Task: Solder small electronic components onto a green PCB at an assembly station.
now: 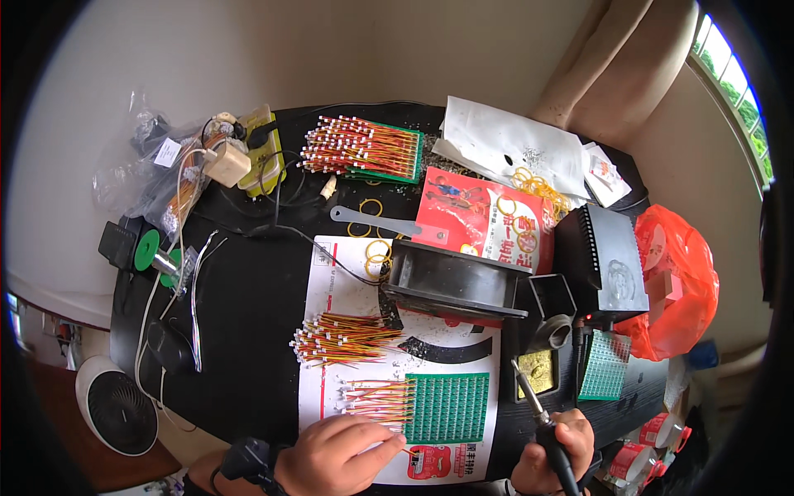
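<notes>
A black counter [248,364] is standing by a pale wall [372,50], with a curtain [616,66] hanging past its far right corner. At the near edge, the left hand [339,456] is bunching its fingers at the near left corner of a green circuit board [451,409]; a wire end [411,453] is showing there, but I cannot tell whether that grip is pinching it. Farther right along this edge, the right hand [536,471] is wrapping a closed grip around a soldering iron [544,422]. The board is lying on a printed sheet [313,393] and looking partly done: attached wires [376,397] are running off its left side, while most of its grid is showing none. Just beyond, loose wires [347,339] are lying heaped, seemingly left to fit. Toward the right edge, a smaller board [605,368] is sitting without wires. Near the far edge, wired boards [364,147] are lying stacked, apparently finished.
</notes>
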`<state>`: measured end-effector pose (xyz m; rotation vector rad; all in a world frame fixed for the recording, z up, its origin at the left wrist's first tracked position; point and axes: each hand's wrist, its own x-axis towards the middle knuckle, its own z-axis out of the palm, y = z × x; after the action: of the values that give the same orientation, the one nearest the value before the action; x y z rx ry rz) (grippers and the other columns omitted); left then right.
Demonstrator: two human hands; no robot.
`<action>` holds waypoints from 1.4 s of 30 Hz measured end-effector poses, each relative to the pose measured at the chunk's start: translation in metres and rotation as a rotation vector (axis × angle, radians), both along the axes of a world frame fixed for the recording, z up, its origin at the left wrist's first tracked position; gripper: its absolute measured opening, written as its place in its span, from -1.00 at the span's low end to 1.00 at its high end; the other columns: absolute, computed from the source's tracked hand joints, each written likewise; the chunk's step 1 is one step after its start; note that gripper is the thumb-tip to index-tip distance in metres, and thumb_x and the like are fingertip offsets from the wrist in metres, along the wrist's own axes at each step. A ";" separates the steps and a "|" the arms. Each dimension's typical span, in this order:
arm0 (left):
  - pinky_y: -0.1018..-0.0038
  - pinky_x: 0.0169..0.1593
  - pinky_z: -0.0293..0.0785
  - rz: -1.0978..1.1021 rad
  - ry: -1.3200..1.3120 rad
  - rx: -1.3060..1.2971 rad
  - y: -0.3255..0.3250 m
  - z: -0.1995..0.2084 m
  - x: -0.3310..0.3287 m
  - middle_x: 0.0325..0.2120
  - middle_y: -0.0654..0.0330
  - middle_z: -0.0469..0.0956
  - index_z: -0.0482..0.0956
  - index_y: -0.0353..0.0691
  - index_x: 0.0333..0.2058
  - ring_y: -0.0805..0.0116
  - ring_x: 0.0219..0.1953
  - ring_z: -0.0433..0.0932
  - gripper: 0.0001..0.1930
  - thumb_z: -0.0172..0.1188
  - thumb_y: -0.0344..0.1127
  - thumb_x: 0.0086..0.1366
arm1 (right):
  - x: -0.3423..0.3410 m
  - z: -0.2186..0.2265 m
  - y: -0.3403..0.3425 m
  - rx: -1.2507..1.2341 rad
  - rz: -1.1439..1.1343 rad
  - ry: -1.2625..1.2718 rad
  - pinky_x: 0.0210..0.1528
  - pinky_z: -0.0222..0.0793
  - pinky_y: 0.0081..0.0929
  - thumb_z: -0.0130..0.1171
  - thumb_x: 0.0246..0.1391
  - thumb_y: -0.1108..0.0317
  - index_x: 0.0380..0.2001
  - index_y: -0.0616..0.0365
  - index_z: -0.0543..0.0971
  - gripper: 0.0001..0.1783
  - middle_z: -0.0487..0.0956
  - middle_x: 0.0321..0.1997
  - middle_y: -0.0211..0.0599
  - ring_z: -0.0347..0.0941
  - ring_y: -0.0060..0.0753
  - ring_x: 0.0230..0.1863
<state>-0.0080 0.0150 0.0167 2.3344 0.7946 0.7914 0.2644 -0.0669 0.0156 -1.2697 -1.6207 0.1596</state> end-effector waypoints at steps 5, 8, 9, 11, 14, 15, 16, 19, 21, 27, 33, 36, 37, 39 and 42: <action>0.28 -0.24 0.56 0.029 0.058 -0.024 -0.014 0.007 -0.006 -0.36 0.05 0.56 0.67 -0.38 -0.28 0.07 -0.31 0.58 -0.86 0.26 -0.57 0.15 | -0.006 -0.007 -0.004 -0.010 -0.008 0.086 -0.40 0.46 -0.32 0.08 0.44 0.09 -0.04 0.38 0.47 -0.55 0.57 -0.34 0.04 0.49 -0.20 -0.42; 0.29 -0.22 0.56 0.039 0.117 -0.036 -0.019 0.002 -0.002 -0.34 0.05 0.57 0.67 -0.36 -0.29 0.06 -0.30 0.59 -0.87 0.26 -0.58 0.16 | -0.015 -0.011 -0.016 -0.020 -0.058 0.097 -0.34 0.49 -0.35 0.06 0.45 0.08 -0.07 0.41 0.46 -0.54 0.56 -0.24 0.04 0.50 -0.23 -0.35; 0.29 -0.21 0.57 0.090 0.084 -0.041 -0.018 0.000 0.002 -0.34 0.05 0.57 0.67 -0.35 -0.29 0.06 -0.28 0.60 -0.87 0.26 -0.57 0.16 | -0.019 -0.007 -0.018 -0.099 -0.045 0.165 -0.31 0.50 -0.35 0.08 0.44 0.08 -0.08 0.40 0.46 -0.53 0.56 -0.20 0.04 0.51 -0.23 -0.33; 0.29 -0.20 0.57 0.139 0.049 -0.051 -0.017 -0.005 0.006 -0.33 0.05 0.58 0.68 -0.33 -0.29 0.06 -0.27 0.61 -0.87 0.26 -0.57 0.16 | -0.029 -0.001 -0.018 -0.208 -0.003 0.177 -0.30 0.49 -0.28 0.12 0.38 0.26 -0.07 0.46 0.49 -0.63 0.56 -0.21 0.03 0.51 -0.20 -0.34; 0.30 -0.17 0.58 0.180 0.037 0.028 -0.020 -0.008 0.009 -0.31 0.06 0.59 0.68 -0.35 -0.27 0.06 -0.25 0.61 -0.87 0.27 -0.55 0.18 | -0.040 -0.007 -0.005 -0.082 0.107 0.214 -0.42 0.40 -0.23 0.11 0.29 0.41 -0.13 0.54 0.51 -0.71 0.53 -0.39 0.04 0.45 -0.15 -0.50; 0.30 -0.16 0.58 0.178 0.056 0.051 -0.021 -0.012 0.008 -0.30 0.05 0.60 0.68 -0.36 -0.26 0.06 -0.25 0.61 -0.86 0.27 -0.54 0.19 | -0.043 -0.014 -0.001 -0.043 0.107 0.219 -0.49 0.35 -0.24 0.10 0.28 0.42 -0.16 0.54 0.51 -0.72 0.51 -0.44 0.03 0.41 -0.16 -0.57; 0.30 -0.15 0.58 0.176 0.076 0.075 -0.022 -0.015 0.008 -0.29 0.05 0.61 0.68 -0.37 -0.25 0.07 -0.24 0.61 -0.86 0.27 -0.53 0.19 | -0.044 -0.016 0.001 -0.042 0.098 0.212 -0.52 0.34 -0.26 0.11 0.27 0.42 -0.18 0.53 0.50 -0.73 0.51 -0.46 0.01 0.40 -0.18 -0.58; 0.30 -0.13 0.59 0.135 0.084 0.064 -0.020 -0.021 0.010 -0.29 0.05 0.61 0.68 -0.39 -0.23 0.08 -0.24 0.62 -0.85 0.26 -0.52 0.21 | -0.044 -0.014 0.004 -0.078 0.115 0.233 -0.56 0.32 -0.29 0.12 0.25 0.44 -0.22 0.51 0.50 -0.76 0.49 -0.50 -0.02 0.39 -0.21 -0.62; 0.30 -0.13 0.59 0.127 0.097 0.050 -0.018 -0.020 0.010 -0.29 0.05 0.61 0.68 -0.39 -0.23 0.09 -0.25 0.62 -0.85 0.26 -0.52 0.21 | -0.043 -0.013 0.004 -0.111 0.144 0.264 -0.59 0.31 -0.31 0.14 0.24 0.44 -0.25 0.50 0.50 -0.77 0.48 -0.53 -0.04 0.38 -0.22 -0.64; 0.33 -0.17 0.60 0.139 0.074 0.029 -0.015 -0.020 0.010 -0.33 0.07 0.62 0.68 -0.39 -0.25 0.12 -0.26 0.62 -0.85 0.27 -0.51 0.19 | -0.047 -0.013 0.005 -0.081 0.178 0.133 -0.63 0.32 -0.31 0.22 0.20 0.47 -0.28 0.45 0.48 -0.80 0.46 -0.58 -0.09 0.35 -0.22 -0.69; 0.34 -0.19 0.60 0.139 0.080 0.007 -0.011 -0.018 0.013 -0.35 0.07 0.61 0.67 -0.39 -0.29 0.12 -0.28 0.63 -0.87 0.27 -0.51 0.16 | -0.042 -0.008 0.007 -0.163 0.217 0.107 -0.58 0.35 -0.32 0.25 0.18 0.47 -0.23 0.40 0.46 -0.78 0.47 -0.58 -0.13 0.39 -0.19 -0.66; 0.34 -0.19 0.60 0.147 0.085 -0.013 -0.012 -0.018 0.012 -0.35 0.07 0.61 0.67 -0.39 -0.29 0.12 -0.28 0.63 -0.87 0.27 -0.51 0.16 | -0.043 -0.008 0.008 -0.176 0.217 0.104 -0.57 0.35 -0.31 0.25 0.18 0.47 -0.24 0.39 0.47 -0.79 0.46 -0.59 -0.14 0.39 -0.19 -0.66; 0.34 -0.20 0.59 0.152 0.089 -0.021 -0.012 -0.018 0.012 -0.35 0.07 0.61 0.67 -0.39 -0.29 0.12 -0.28 0.63 -0.87 0.27 -0.51 0.16 | -0.043 -0.008 0.008 -0.177 0.217 0.105 -0.57 0.35 -0.31 0.25 0.18 0.47 -0.24 0.39 0.47 -0.79 0.46 -0.59 -0.14 0.39 -0.19 -0.66; 0.34 -0.20 0.59 0.149 0.092 -0.008 -0.013 -0.018 0.013 -0.34 0.07 0.61 0.67 -0.39 -0.29 0.11 -0.27 0.63 -0.86 0.27 -0.51 0.16 | -0.043 -0.007 0.008 -0.184 0.218 0.092 -0.58 0.35 -0.31 0.25 0.18 0.46 -0.24 0.39 0.47 -0.79 0.46 -0.58 -0.14 0.39 -0.20 -0.66; 0.33 -0.20 0.60 0.138 0.090 0.001 -0.013 -0.018 0.012 -0.34 0.06 0.61 0.67 -0.40 -0.29 0.11 -0.27 0.63 -0.86 0.27 -0.51 0.16 | -0.043 -0.008 0.008 -0.173 0.217 0.082 -0.58 0.35 -0.32 0.26 0.18 0.46 -0.24 0.39 0.47 -0.79 0.47 -0.58 -0.15 0.39 -0.20 -0.66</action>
<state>0.0043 0.0023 -0.0015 2.3492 1.0032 0.7478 0.2209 -0.0588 0.0073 -1.1971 -1.6997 0.4895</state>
